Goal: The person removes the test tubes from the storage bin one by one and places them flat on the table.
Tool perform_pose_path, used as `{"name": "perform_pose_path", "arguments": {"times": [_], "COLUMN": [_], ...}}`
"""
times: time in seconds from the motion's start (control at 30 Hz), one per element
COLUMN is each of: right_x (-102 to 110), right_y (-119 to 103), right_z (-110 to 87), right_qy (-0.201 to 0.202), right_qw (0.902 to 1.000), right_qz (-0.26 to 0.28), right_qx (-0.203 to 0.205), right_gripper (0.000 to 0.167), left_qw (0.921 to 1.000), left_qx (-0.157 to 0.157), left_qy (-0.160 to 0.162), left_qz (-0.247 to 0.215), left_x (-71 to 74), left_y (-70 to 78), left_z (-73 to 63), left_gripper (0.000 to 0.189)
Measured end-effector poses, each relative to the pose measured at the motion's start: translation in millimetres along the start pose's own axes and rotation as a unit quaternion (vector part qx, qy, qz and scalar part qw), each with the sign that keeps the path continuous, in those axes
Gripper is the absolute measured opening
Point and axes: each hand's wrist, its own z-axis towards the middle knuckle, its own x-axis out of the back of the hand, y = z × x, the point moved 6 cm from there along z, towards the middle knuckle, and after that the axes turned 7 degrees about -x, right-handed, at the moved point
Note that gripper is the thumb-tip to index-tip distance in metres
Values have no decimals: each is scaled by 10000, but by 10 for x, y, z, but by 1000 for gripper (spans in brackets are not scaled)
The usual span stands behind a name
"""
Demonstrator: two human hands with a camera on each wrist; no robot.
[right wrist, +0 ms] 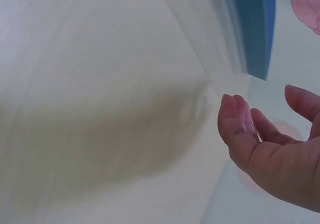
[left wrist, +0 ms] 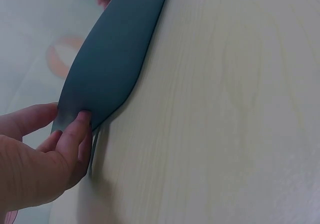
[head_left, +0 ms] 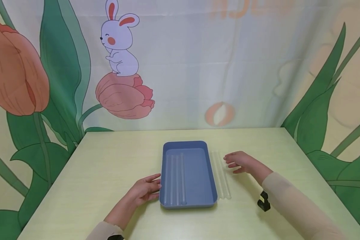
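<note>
A blue rectangular tray [head_left: 199,180] lies on the table. Several clear, slender tubes [head_left: 177,180] rest side by side along its left half. More clear tubes [head_left: 220,176] lie on the table just beyond the tray's right wall, roughly parallel to it. My left hand [head_left: 145,190] is at the tray's left side, and the left wrist view shows its extended fingers [left wrist: 75,131] against the outer wall. Beside the upper part of the outside tubes is my right hand [head_left: 238,161], its fingers [right wrist: 230,124] slightly bent and holding nothing.
The pale wooden table [head_left: 117,153] extends on both sides of the tray. Behind it hangs a curtain [head_left: 180,66] printed with tulips and a rabbit. A black band with a clip [head_left: 264,201] is on the right sleeve.
</note>
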Motion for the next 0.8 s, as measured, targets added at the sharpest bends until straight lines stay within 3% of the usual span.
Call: {"name": "perform_pose_path", "arguments": {"times": [0.37, 0.63, 0.8], "right_x": [238, 195, 112], "right_y": [-277, -478, -626], "right_z": [-326, -442, -493], "right_qy": [182, 303, 114], "right_qw": [9981, 9936, 9925], "right_qz": [385, 941, 1032], "right_qx": [448, 545, 650], "right_gripper": [58, 67, 66], "left_qw": [10000, 10000, 10000], "left_qx": [6, -1, -32], "left_qy": [-9, -35, -61], "left_qz": [8, -19, -31], "left_x": [1, -7, -6], "left_y": [9, 8, 13], "left_z": [-12, -15, -11], "left_gripper": [61, 61, 62]}}
